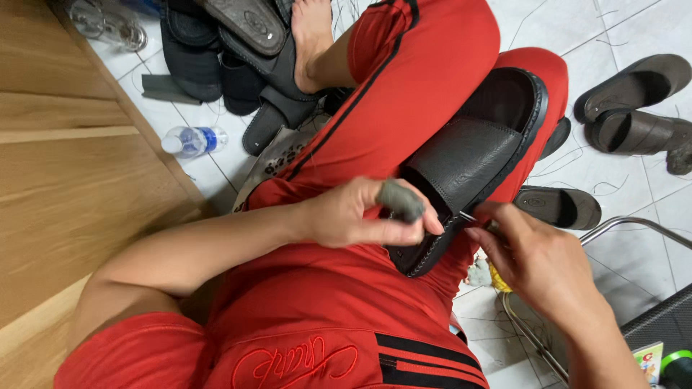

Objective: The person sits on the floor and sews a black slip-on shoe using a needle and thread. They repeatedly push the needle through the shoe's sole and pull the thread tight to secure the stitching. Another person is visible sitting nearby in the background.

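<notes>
Your left hand [360, 215] is curled shut round a small grey wrapped tool handle [401, 199], thumb along the underside, fingers [425, 220] closed tight over it; the tip end sits against the black slide sandal [472, 162] resting on your right thigh. The sandal lies tilted, sole edge toward you, strap up, w/ a row of pale stitches along its rim near your hands. It's propped on your red trousers [404, 79], which have a black side stripe.

Your right hand [537, 256] is at the sandal's near rim, thumb & forefinger pinched together on something thin & metallic at the stitched edge; too small to tell exactly what it is, poss. a needle. The rest of that hand's fingers are folded in loosely.

Round you on the white tiled floor [634, 29]: a pair of dark brown sandals [634, 108] at upper right, well apart from your hands; another dark sandal [559, 207] just beyond your right hand, partly behind your knee; a heap of black sandals [238, 50] at top centre, w/ your bare foot [311, 36] resting on them. A clear plastic bottle [191, 140] w/ blue label lies on its side by the wooden panel [65, 166] at left. A metal tube frame [627, 227] runs past your right wrist. Loose threads lie scattered over the tiles
</notes>
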